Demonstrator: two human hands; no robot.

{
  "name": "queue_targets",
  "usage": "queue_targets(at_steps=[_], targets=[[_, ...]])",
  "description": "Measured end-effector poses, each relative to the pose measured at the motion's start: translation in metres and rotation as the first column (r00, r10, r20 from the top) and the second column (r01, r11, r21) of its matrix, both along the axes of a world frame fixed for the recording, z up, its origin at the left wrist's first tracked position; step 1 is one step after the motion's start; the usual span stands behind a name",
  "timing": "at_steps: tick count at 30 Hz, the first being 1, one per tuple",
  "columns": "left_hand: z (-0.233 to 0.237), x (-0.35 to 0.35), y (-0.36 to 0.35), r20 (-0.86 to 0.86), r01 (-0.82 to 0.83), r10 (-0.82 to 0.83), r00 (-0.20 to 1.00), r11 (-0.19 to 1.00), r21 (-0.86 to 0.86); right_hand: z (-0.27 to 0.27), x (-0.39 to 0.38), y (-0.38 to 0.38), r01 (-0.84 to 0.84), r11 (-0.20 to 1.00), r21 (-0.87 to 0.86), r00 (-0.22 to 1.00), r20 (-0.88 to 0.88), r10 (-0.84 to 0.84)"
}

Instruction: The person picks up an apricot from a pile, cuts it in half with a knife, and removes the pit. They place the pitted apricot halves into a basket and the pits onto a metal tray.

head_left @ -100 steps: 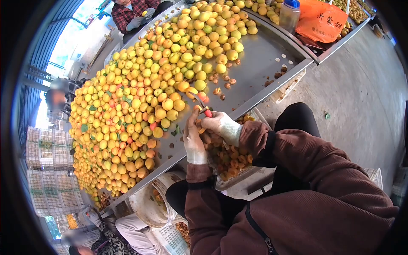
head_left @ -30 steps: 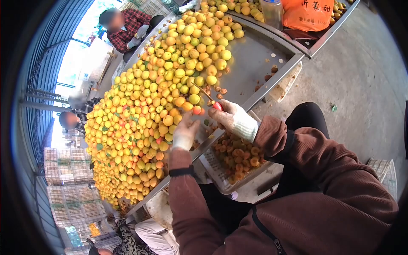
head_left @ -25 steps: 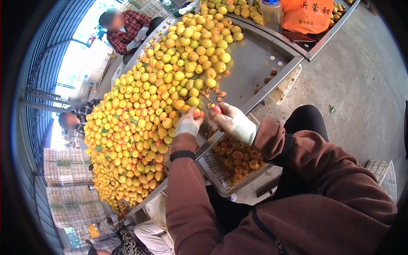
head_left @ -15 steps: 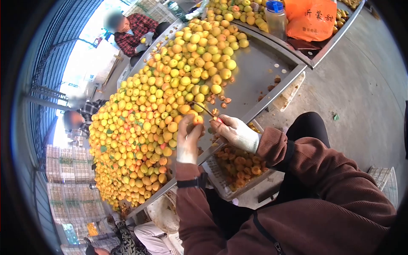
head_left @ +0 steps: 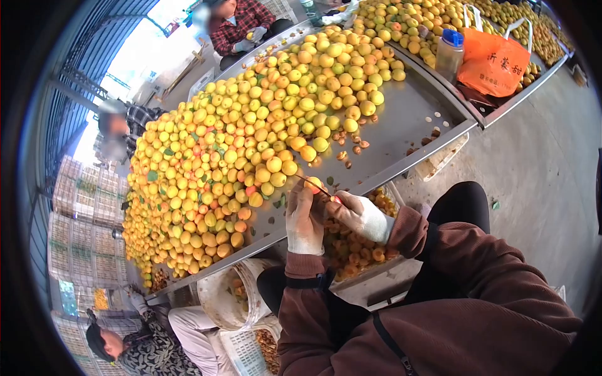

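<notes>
My left hand (head_left: 305, 219), in a white glove, is closed around a yellow-orange fruit (head_left: 314, 184). My right hand (head_left: 356, 214), also gloved, grips a small knife by its red handle (head_left: 336, 200). The knife's thin dark blade (head_left: 316, 188) lies against the fruit. Both hands are close together over the near edge of the metal table (head_left: 401, 145), beside a large heap of yellow fruit (head_left: 213, 144). Below them, partly covered by my hands, is a crate of opened orange fruit pieces (head_left: 359, 247).
Co-workers (head_left: 241, 28) sit across the table at the far left, and another (head_left: 150, 344) sits at lower left. A white bucket (head_left: 251, 291) and a white basket (head_left: 241, 351) stand near my left arm. A bottle (head_left: 449, 56) and an orange bag (head_left: 492, 66) are at upper right.
The view has shifted, so the table appears further left and lower. My hands are now nearer the table's edge, and the blade has come against the fruit in my left hand.
</notes>
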State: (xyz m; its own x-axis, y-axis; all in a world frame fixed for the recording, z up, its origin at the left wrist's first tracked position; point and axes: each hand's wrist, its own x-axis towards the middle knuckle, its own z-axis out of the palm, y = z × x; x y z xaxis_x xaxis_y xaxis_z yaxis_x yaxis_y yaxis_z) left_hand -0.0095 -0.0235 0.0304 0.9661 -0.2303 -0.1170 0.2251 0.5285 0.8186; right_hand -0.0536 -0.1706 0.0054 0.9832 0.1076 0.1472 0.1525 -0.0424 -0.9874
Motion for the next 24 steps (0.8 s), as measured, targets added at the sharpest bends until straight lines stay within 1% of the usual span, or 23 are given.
queue_targets(at_steps=[1, 3, 4, 6, 7, 9, 10, 12, 13, 15, 19, 21, 22, 24], targets=[[-0.001, -0.001, 0.002, -0.002, -0.009, 0.009, 1.000, 1.000, -0.007, 0.000, 0.000, 0.004, -0.009, 1.000, -0.007, 1.000, -0.002, 0.009], [-0.002, -0.003, 0.006, -0.018, -0.046, 0.045, 0.999, 0.998, -0.040, 0.002, 0.000, 0.011, 0.042, 0.998, -0.051, 0.999, 0.005, -0.042], [0.000, -0.004, 0.008, -0.021, -0.053, 0.052, 0.998, 0.998, -0.045, 0.000, 0.001, 0.015, 0.035, 0.998, -0.056, 0.999, 0.003, -0.035], [0.005, -0.007, 0.011, 0.040, -0.060, 0.061, 0.997, 0.998, -0.010, -0.005, 0.002, 0.023, 0.074, 0.993, -0.089, 0.997, -0.001, -0.074], [0.007, -0.007, 0.013, 0.037, -0.065, 0.065, 0.997, 0.998, -0.013, -0.005, 0.003, 0.026, 0.069, 0.993, -0.093, 0.998, -0.003, -0.070], [0.011, -0.008, 0.017, 0.112, -0.113, 0.100, 0.989, 0.987, 0.112, 0.000, 0.003, 0.032, 0.093, 0.984, -0.151, 0.992, -0.073, -0.105], [0.007, -0.006, 0.019, 0.109, -0.114, 0.102, 0.989, 0.987, 0.112, 0.004, 0.002, 0.034, 0.091, 0.984, -0.151, 0.992, -0.075, -0.103], [-0.007, -0.002, 0.023, 0.238, -0.183, 0.140, 0.961, 0.968, 0.170, 0.012, 0.000, 0.037, 0.071, 0.985, -0.155, 0.990, -0.111, -0.088], [-0.010, -0.001, 0.024, 0.238, -0.183, 0.140, 0.961, 0.968, 0.171, 0.009, 0.002, 0.038, 0.071, 0.985, -0.155, 0.990, -0.111, -0.088], [-0.011, -0.001, 0.024, 0.415, -0.326, 0.177, 0.892, 0.890, 0.320, 0.002, 0.007, 0.040, 0.050, 0.993, -0.105, 0.999, -0.008, -0.051], [-0.004, -0.006, 0.021, 0.425, -0.335, 0.157, 0.891, 0.860, 0.385, 0.006, 0.004, 0.048, 0.108, 0.985, -0.132, 0.994, 0.007, -0.108], [-0.008, -0.004, 0.022, 0.315, -0.282, 0.171, 0.934, 0.893, 0.350, 0.006, 0.006, 0.045, 0.069, 0.983, -0.173, 0.996, 0.064, -0.058], [-0.007, -0.004, 0.021, 0.315, -0.281, 0.170, 0.934, 0.894, 0.350, -0.005, 0.008, 0.048, 0.107, 0.969, -0.221, 0.989, 0.124, -0.081], [-0.003, -0.007, 0.017, 0.151, -0.259, 0.226, 0.962, 0.932, 0.254, -0.009, 0.010, 0.049, 0.128, 0.961, -0.245, 0.987, 0.131, -0.098]])
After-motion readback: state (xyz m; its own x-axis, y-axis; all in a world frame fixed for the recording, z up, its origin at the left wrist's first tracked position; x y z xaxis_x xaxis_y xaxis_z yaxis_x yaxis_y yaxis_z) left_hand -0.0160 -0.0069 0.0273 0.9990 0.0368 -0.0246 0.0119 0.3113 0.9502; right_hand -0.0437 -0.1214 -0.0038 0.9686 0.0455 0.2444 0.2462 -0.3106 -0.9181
